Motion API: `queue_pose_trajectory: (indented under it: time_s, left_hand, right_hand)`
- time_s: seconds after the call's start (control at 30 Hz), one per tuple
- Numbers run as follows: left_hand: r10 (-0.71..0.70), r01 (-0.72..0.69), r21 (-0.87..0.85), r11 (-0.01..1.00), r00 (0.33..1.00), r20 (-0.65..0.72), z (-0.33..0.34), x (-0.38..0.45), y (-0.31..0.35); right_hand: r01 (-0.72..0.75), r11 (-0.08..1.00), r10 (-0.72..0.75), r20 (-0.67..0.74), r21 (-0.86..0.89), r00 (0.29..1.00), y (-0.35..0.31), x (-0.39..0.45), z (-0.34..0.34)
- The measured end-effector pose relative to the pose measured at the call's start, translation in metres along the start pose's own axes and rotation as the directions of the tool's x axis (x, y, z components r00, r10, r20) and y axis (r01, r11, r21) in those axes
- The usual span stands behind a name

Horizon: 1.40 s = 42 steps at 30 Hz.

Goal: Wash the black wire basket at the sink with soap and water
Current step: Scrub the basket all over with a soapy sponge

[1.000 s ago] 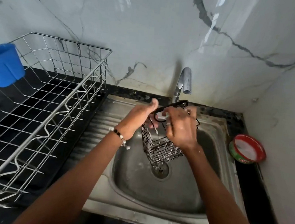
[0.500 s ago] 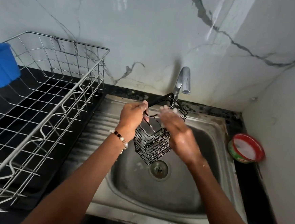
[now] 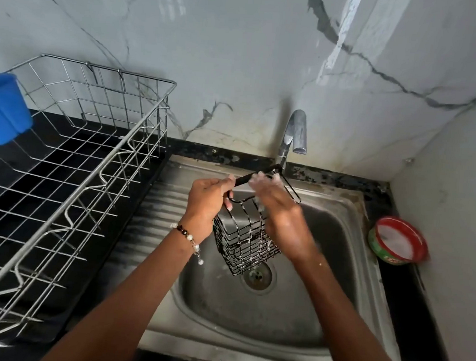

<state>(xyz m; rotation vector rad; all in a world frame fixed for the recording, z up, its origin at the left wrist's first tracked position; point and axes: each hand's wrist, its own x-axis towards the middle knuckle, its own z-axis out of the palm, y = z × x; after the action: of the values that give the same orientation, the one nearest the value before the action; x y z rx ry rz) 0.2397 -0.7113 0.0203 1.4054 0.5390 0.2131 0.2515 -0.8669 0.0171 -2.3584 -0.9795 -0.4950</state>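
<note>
The left hand (image 3: 205,199) grips the black wire basket (image 3: 243,237) by its rim above the sink (image 3: 346,274); the right hand (image 3: 282,218), soapy and blurred, seems pressed flat against its side.

your forearms are bare, with no sleeves showing in the head view. your left wrist carries a thin beaded bracelet (image 3: 187,234) of dark and pale beads with a small dangling end. soapy foam clings to the fingers of your right hand (image 3: 281,212).
</note>
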Motion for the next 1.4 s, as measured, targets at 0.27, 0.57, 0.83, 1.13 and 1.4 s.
queue_pose_trajectory:
  time_s: [0.27,0.57,0.83,1.13,1.4]
  left_hand:
    - [-0.023,0.019,-0.188,0.982,1.000,-0.016,-0.018,0.001,0.003]
    - [-0.203,0.229,-0.365,0.902,0.973,0.109,-0.020,-0.001,-0.019]
    - [-0.179,0.246,-0.231,0.941,0.944,0.277,-0.025,0.002,-0.017]
    - [-0.034,-0.090,0.444,0.892,0.964,0.263,0.008,-0.004,0.018]
    - [0.114,-0.095,0.233,0.968,0.991,-0.068,0.023,-0.003,0.011]
  right_hand:
    - [-0.548,0.724,0.614,-0.028,0.418,0.789,0.054,-0.006,-0.006]
    - [-0.560,0.496,0.774,-0.045,0.664,0.632,0.035,0.001,0.001]
    - [-0.614,0.587,0.769,-0.128,0.527,0.626,0.040,-0.010,0.005]
    - [-0.370,0.928,0.371,-0.146,0.037,0.917,0.008,-0.004,0.005]
    - [-0.238,0.968,0.250,-0.184,0.084,0.951,-0.030,-0.004,0.019]
